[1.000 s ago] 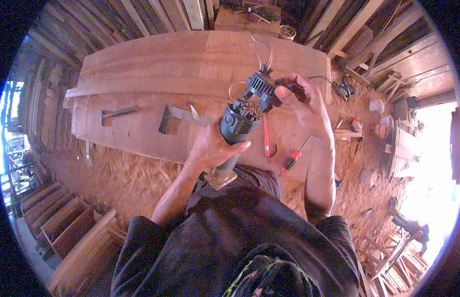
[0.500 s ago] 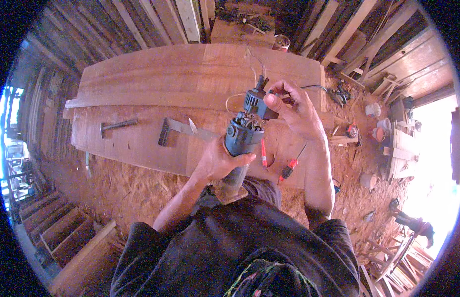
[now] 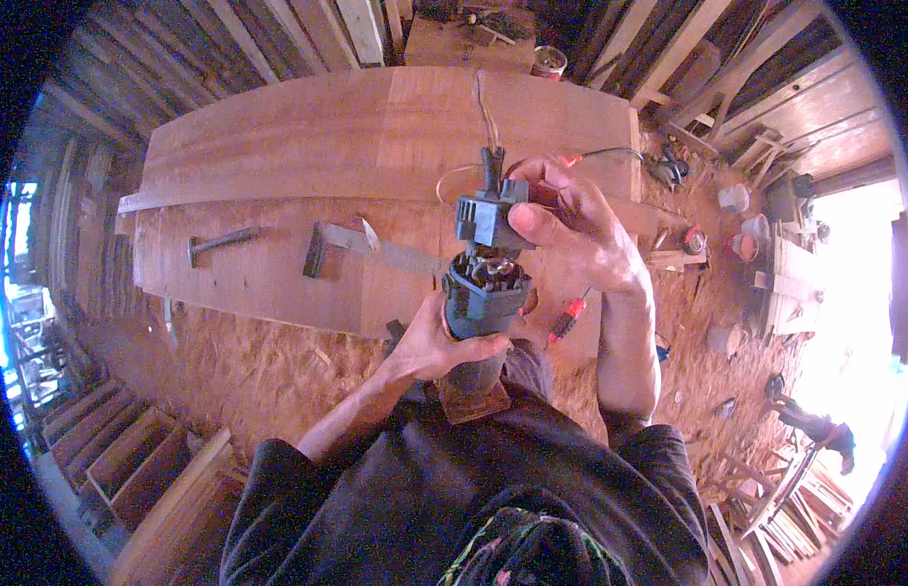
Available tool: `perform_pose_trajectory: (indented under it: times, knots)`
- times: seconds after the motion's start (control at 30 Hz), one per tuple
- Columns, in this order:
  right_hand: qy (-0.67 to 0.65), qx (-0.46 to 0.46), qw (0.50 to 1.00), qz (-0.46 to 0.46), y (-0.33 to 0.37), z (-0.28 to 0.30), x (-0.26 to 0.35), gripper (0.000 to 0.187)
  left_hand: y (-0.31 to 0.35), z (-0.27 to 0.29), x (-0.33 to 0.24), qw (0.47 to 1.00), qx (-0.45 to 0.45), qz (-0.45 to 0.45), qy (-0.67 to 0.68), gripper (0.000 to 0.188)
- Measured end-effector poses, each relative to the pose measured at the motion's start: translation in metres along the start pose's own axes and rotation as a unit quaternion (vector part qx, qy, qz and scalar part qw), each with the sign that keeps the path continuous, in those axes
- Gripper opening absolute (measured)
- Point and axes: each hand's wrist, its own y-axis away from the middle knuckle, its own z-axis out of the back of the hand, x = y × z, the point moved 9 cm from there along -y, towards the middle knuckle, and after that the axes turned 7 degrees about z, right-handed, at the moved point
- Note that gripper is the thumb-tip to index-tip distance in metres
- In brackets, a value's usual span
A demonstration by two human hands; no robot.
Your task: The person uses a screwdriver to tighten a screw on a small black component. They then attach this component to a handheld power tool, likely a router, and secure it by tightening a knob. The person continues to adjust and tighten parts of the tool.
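My left hand (image 3: 433, 342) is wrapped round the dark cylindrical body (image 3: 476, 317) of a trim router, its squarish base (image 3: 474, 397) toward my lap. The body's upper end is uncovered, with wires and inner parts (image 3: 493, 266) showing. Just above it, my right hand (image 3: 583, 227) pinches the router's vented end cap (image 3: 483, 221) between thumb and fingers. Cap and body look slightly apart. A cord sleeve (image 3: 492, 166) and thin wires (image 3: 485, 107) stick out past the cap. Below my right hand lies a red and black screwdriver (image 3: 568, 320).
On the wooden panel (image 3: 278, 127) lie a hammer (image 3: 225, 241) and a try square (image 3: 314, 250), its blade reaching toward the router. A dark cable (image 3: 615, 151) crosses the panel's right end. Lumber leans at the back; shavings cover the floor (image 3: 249, 361).
The end cap has shifted slightly left and down and turned, sitting more in line with the body. The router stands straighter, and the slim red thing beside it is now hidden.
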Motion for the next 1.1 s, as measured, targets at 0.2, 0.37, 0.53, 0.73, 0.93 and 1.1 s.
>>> perform_pose_trajectory:
  times: [0.2,0.37,0.53,0.73,0.93,1.1]
  knots:
    - [-0.077,-0.062,0.994,-0.043,0.009,-0.008,-0.026,0.045,-0.003,0.009,0.011,1.000,-0.013,-0.002,0.005,0.059]
    - [-0.158,-0.064,0.985,-0.030,0.015,-0.008,-0.059,0.051,-0.005,0.008,0.018,0.999,0.015,0.015,0.024,0.056]
    - [-0.287,-0.044,0.957,0.008,0.019,-0.022,-0.088,0.062,-0.006,0.011,0.029,0.998,0.028,0.058,0.024,0.052]
    - [-0.351,-0.095,0.930,0.048,0.020,-0.040,-0.109,0.068,-0.002,0.015,0.023,0.998,-0.005,0.058,-0.002,0.061]
    - [-0.297,-0.150,0.939,0.087,0.027,-0.041,-0.115,0.062,0.014,0.044,0.008,0.983,-0.135,-0.056,-0.113,0.064]
    - [-0.330,-0.146,0.930,0.074,0.027,-0.050,-0.096,0.053,0.045,0.049,-0.053,0.857,-0.361,-0.265,-0.253,0.038]
